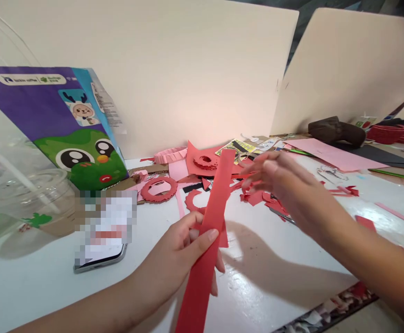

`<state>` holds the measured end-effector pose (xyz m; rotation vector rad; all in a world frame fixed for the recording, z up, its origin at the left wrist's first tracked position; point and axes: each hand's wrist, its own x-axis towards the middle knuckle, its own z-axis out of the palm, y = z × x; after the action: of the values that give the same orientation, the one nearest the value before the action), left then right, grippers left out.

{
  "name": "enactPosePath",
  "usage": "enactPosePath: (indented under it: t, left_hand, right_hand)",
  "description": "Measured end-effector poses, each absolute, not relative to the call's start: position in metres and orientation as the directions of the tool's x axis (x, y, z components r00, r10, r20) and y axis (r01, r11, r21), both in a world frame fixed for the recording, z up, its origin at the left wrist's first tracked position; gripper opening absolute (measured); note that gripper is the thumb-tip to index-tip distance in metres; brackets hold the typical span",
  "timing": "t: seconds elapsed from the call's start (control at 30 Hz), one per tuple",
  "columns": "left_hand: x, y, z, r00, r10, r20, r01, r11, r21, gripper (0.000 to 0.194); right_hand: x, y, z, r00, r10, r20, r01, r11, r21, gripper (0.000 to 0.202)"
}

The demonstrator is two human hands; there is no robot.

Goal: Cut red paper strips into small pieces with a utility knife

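A long red paper strip slants up from the bottom edge, with my left hand closed around its middle, thumb on top and fingers behind. My right hand is raised to the right of the strip's upper end, apart from it, its fingers spread and slightly blurred. No object shows in it. Behind the strip lie red paper scraps and a red ring with a jagged edge. Scissors lie partly hidden under my right hand.
A phone lies at left beside a clear plastic cup with a straw. A purple and green paper bag stands behind them. Pink sheets and a dark pouch are at the back right, before white partitions.
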<state>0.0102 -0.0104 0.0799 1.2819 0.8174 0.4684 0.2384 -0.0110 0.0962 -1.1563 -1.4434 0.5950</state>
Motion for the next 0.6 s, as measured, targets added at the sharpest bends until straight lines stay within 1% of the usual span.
enactPosePath:
  t: [0.03, 0.07, 0.1, 0.13, 0.17, 0.2, 0.23, 0.27, 0.3, 0.33, 0.37, 0.43, 0.47, 0.53, 0.6]
  left_hand:
    - [0.011, -0.012, 0.079, 0.637, 0.73, -0.248, 0.096, 0.243, 0.965, 0.02]
    - [0.011, -0.013, 0.078, 0.619, 0.75, -0.233, 0.069, 0.244, 0.967, 0.02]
    - [0.011, -0.013, 0.077, 0.583, 0.78, -0.229, 0.045, 0.251, 0.967, 0.02]
    - [0.011, -0.012, 0.076, 0.527, 0.818, -0.228, 0.02, 0.257, 0.966, 0.022]
    - [0.011, -0.01, 0.074, 0.464, 0.855, -0.23, -0.003, 0.261, 0.965, 0.024]
    - [0.011, -0.009, 0.071, 0.403, 0.886, -0.229, -0.022, 0.259, 0.966, 0.026]
    - [0.011, -0.007, 0.069, 0.353, 0.909, -0.223, -0.037, 0.252, 0.967, 0.03]
    - [0.01, -0.005, 0.066, 0.321, 0.922, -0.215, -0.049, 0.243, 0.969, 0.034]
    - [0.009, -0.004, 0.063, 0.305, 0.93, -0.205, -0.059, 0.233, 0.971, 0.037]
    - [0.009, -0.004, 0.061, 0.307, 0.93, -0.201, -0.062, 0.23, 0.971, 0.039]
    - [0.009, -0.003, 0.058, 0.32, 0.926, -0.201, -0.059, 0.231, 0.971, 0.04]
    - [0.009, -0.003, 0.054, 0.334, 0.922, -0.197, -0.044, 0.224, 0.974, 0.044]
    - [0.009, -0.004, 0.053, 0.323, 0.926, -0.192, -0.038, 0.216, 0.976, 0.046]
    - [0.009, -0.004, 0.05, 0.305, 0.938, -0.166, -0.043, 0.187, 0.981, 0.045]
    - [0.01, -0.004, 0.048, 0.356, 0.926, -0.124, -0.058, 0.155, 0.986, 0.033]
  right_hand:
    - [0.23, -0.015, 0.092, 0.048, 0.918, 0.393, 0.308, 0.36, -0.88, 0.019]
    - [0.222, -0.019, 0.088, -0.06, 0.94, 0.336, 0.31, 0.337, -0.889, 0.017]
    - [0.215, -0.024, 0.083, -0.148, 0.932, 0.332, 0.32, 0.363, -0.875, 0.015]
    - [0.209, -0.028, 0.078, -0.235, 0.898, 0.372, 0.352, 0.435, -0.829, 0.011]
    - [0.204, -0.032, 0.073, -0.346, 0.822, 0.452, 0.386, 0.564, -0.73, 0.006]
    - [0.2, -0.036, 0.068, -0.48, 0.707, 0.519, 0.399, 0.703, -0.589, 0.01]
    - [0.198, -0.039, 0.064, -0.611, 0.587, 0.532, 0.397, 0.808, -0.436, 0.019]
    - [0.196, -0.042, 0.061, -0.712, 0.48, 0.512, 0.376, 0.877, -0.299, 0.026]
    - [0.195, -0.044, 0.059, -0.78, 0.406, 0.475, 0.355, 0.914, -0.198, 0.03]
    - [0.195, -0.045, 0.057, -0.814, 0.373, 0.445, 0.348, 0.927, -0.139, 0.029]
    - [0.195, -0.047, 0.056, -0.823, 0.365, 0.435, 0.353, 0.929, -0.112, 0.028]
    - [0.197, -0.048, 0.055, -0.791, 0.39, 0.471, 0.39, 0.915, -0.103, 0.026]
    - [0.198, -0.048, 0.055, -0.758, 0.415, 0.503, 0.41, 0.903, -0.126, 0.026]
    - [0.201, -0.047, 0.054, -0.663, 0.494, 0.562, 0.438, 0.866, -0.242, 0.028]
    - [0.204, -0.044, 0.051, -0.542, 0.586, 0.603, 0.407, 0.81, -0.421, 0.028]
